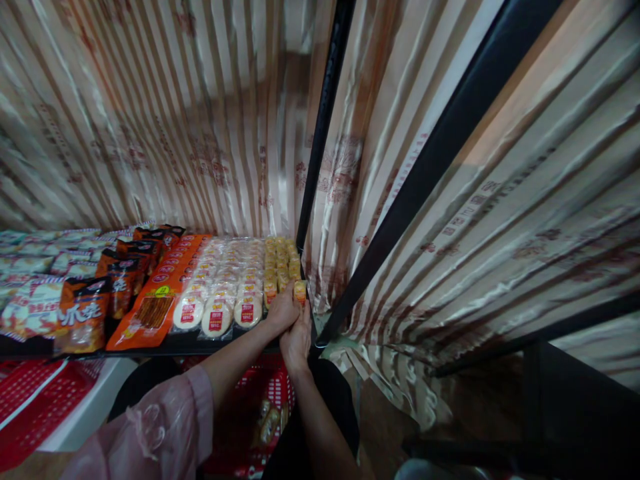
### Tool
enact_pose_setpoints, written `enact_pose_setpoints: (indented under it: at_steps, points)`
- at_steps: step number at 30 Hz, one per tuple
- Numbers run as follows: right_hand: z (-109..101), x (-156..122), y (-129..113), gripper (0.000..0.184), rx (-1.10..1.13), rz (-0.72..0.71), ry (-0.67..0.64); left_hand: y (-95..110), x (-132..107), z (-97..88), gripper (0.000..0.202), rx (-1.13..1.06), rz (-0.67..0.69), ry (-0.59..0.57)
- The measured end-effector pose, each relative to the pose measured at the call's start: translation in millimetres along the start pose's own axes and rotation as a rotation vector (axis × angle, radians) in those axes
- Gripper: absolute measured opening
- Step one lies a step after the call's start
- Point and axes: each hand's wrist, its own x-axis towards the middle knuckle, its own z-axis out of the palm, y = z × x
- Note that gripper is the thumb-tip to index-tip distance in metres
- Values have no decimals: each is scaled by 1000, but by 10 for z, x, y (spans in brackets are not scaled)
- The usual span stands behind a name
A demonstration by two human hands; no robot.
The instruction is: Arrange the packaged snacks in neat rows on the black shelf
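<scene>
Meeting at yellow packets [283, 251], right end of shelf [193, 347]: left hand [283, 311] touches right hand [296, 341]; whether either pinches, cannot tell.

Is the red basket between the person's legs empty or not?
Not empty: a few golden packets show inside the red basket. How full it is, I cannot tell.

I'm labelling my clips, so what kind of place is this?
Probably a shop or snack stall: small yellow packs, round white packs and orange packets are arranged on a black shelf, and a red basket below holds more packages.
</scene>
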Motion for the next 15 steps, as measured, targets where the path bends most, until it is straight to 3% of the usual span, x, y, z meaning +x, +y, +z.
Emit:
enact_pose_setpoints:
  at_steps: [11, 15]
  points:
    - [-4, 0, 11, 60, -87, 21, -33, -83, -58, 22, 60, 56, 93, -27]
    - [61, 8, 57, 54, -82, 28, 8, -144, -135, 25, 59, -21, 137, -26]
